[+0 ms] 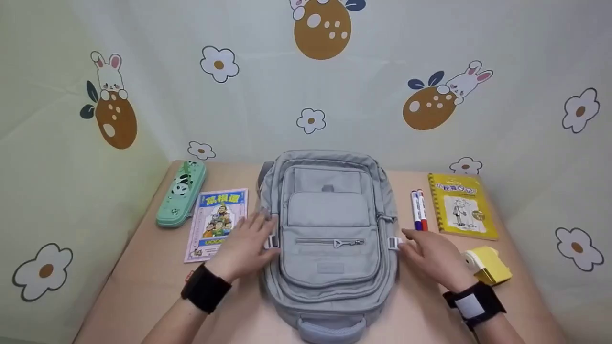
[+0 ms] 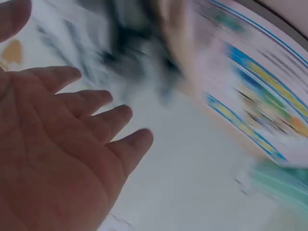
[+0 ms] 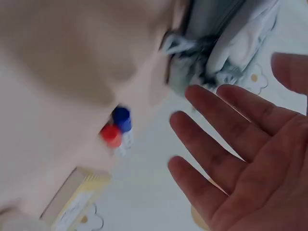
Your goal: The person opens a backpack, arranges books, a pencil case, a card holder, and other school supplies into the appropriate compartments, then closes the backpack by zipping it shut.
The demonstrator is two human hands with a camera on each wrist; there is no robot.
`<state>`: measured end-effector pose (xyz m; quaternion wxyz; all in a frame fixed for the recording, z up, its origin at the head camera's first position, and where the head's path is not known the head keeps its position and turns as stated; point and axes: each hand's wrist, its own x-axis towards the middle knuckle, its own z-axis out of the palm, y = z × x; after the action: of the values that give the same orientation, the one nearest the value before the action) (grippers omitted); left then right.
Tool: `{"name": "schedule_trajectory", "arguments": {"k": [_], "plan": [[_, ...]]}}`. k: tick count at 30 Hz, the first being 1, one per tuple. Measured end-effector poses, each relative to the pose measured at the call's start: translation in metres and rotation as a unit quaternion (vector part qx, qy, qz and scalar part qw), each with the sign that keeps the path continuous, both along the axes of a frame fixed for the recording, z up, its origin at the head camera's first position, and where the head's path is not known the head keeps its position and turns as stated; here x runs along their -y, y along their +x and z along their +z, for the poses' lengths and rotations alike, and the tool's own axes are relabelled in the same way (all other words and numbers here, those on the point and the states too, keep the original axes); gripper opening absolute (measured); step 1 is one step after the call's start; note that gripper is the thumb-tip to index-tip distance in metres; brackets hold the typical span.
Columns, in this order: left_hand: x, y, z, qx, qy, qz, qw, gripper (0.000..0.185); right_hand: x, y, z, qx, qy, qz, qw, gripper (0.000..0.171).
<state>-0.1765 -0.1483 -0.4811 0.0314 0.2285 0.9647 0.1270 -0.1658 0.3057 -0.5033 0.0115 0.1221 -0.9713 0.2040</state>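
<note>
A grey backpack [image 1: 330, 234] lies flat at the middle of the counter [image 1: 143, 282], front pockets up and zipped. Both hands flank it: the left hand [image 1: 248, 243] and right hand [image 1: 428, 255] are spread open, holding nothing, fingertips at the 2 white side buckles. The work looks to be at its opening stage (nothing unzipped); next comes gripping a zipper pull [image 1: 340, 243]. A pencil case [image 1: 180, 193], 2 books and 2 markers [image 1: 419, 210] lie alongside, blocking nothing.
</note>
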Motion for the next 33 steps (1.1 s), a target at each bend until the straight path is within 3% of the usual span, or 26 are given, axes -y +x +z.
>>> {"name": "schedule_trajectory", "arguments": {"k": [3,7,10,13,17,22,30,33], "plan": [[-0.038,0.019,0.010,0.034,-0.009,-0.073,0.9967,0.078,0.010,0.004,0.000,0.045,-0.016,0.001,0.999,0.071],[-0.089,0.045,0.015,0.101,-0.032,-0.151,0.9829,0.083,0.020,0.007,-0.005,0.058,-0.039,-0.002,0.998,0.077],[-0.117,0.057,0.011,0.130,-0.045,-0.176,0.9746,0.090,0.027,0.007,-0.008,0.059,-0.073,-0.008,0.996,0.073],[-0.133,0.060,0.005,0.131,-0.063,-0.173,0.9741,0.099,0.034,0.007,-0.008,0.061,-0.108,-0.013,0.992,0.070],[-0.139,0.057,0.003,0.126,-0.087,-0.159,0.9754,0.097,0.041,0.005,-0.007,0.062,-0.127,-0.014,0.990,0.069],[-0.131,0.048,0.005,0.139,-0.103,-0.163,0.9713,0.085,0.042,-0.001,-0.007,0.087,-0.153,-0.013,0.984,0.069],[-0.112,0.032,0.004,0.167,-0.072,-0.175,0.9676,0.081,0.015,-0.022,-0.013,0.151,-0.261,-0.057,0.952,0.044],[-0.112,0.029,0.005,0.170,-0.079,-0.180,0.9657,0.079,0.010,-0.032,-0.019,0.153,-0.239,-0.053,0.957,0.041]]}}
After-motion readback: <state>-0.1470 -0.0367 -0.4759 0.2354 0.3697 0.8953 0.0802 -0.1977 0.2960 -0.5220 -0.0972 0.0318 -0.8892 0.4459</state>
